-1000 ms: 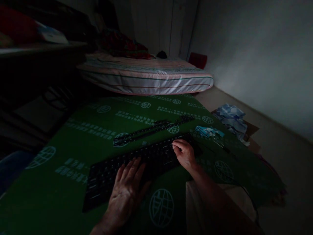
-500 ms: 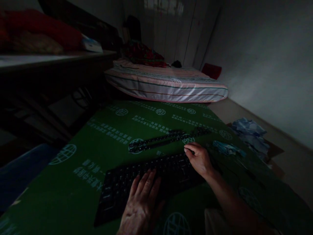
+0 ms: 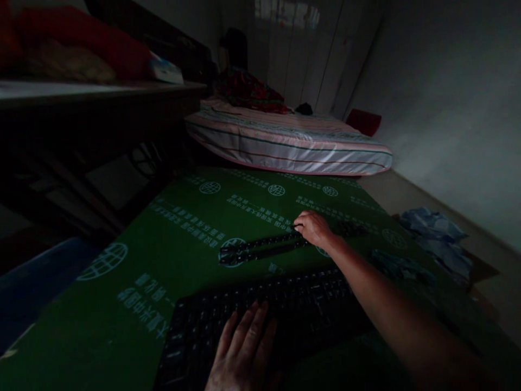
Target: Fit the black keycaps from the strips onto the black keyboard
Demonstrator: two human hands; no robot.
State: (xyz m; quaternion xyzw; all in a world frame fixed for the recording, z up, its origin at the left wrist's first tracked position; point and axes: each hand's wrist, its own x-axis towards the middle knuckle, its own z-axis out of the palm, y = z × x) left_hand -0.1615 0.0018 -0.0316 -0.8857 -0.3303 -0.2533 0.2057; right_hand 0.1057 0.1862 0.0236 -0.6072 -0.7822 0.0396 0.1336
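Observation:
A black keyboard (image 3: 301, 320) lies at a slant on the green printed board. My left hand (image 3: 244, 347) rests on it, fingers stretched out over the keys. Beyond the keyboard, rows of small black pieces with white marks (image 3: 260, 247), which look like keycaps, are lined up on the board. My right hand (image 3: 313, 228) reaches over the keyboard's right end to the far row, thumb and fingers pinched together. Something small and dark shows at the fingertips, too dim to name. A dark heap of similar small pieces (image 3: 352, 228) lies right of that hand.
The green board (image 3: 163, 260) runs towards a bed with a striped cover (image 3: 285, 141). A crumpled teal wrapper (image 3: 401, 266) lies right of my forearm. Pale cloth or bags (image 3: 435, 231) lie on the floor at right. A dark desk (image 3: 122, 100) stands at left, something blue (image 3: 44, 293) below it.
My right hand has moved away from the keyboard's far edge, forward to the far row of small black pieces. My left hand stays on the keyboard. The view has shifted slightly.

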